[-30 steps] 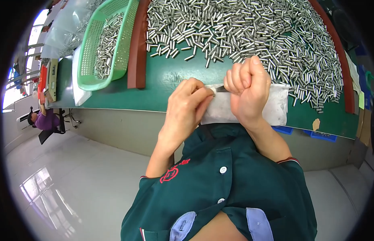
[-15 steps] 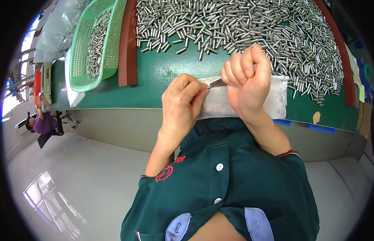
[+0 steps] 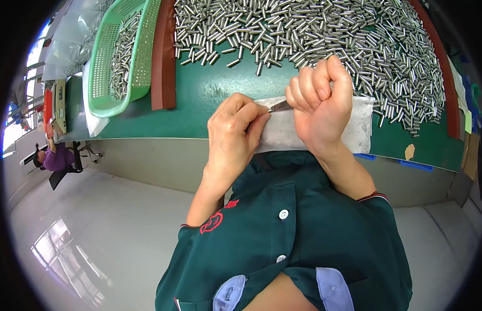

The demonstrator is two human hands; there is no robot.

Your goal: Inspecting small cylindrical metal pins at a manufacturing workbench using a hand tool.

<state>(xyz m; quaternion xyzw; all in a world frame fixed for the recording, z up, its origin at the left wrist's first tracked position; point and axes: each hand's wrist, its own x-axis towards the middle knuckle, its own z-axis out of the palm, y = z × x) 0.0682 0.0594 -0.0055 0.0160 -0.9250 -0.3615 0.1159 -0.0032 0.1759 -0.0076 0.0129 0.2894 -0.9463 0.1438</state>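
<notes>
This is a workshop or factory floor. A long workbench with a smooth dark-green top [image 3: 194, 88] carries hundreds of short, shiny, silver metal cylinders [image 3: 308, 36], spread loose between straight reddish-brown edging strips [image 3: 164, 78]. More metal pieces fill a pale-green perforated plastic basket [image 3: 141, 72] and clear plastic bags [image 3: 65, 52] beyond it. Farther left, a person in a purple top [image 3: 58, 159] sits at the bench, above a glossy pale-grey floor [image 3: 137, 223].

1) Dark green short-sleeved shirt [image 3: 339, 238]
2) Sleeve edges [image 3: 374, 196] with red and white stripes
3) White buttons [image 3: 283, 214] down the front
4) Red embroidery [image 3: 213, 223] at left
5) Pale blue flaps [image 3: 334, 290] at the near end, left one buttonholed
</notes>
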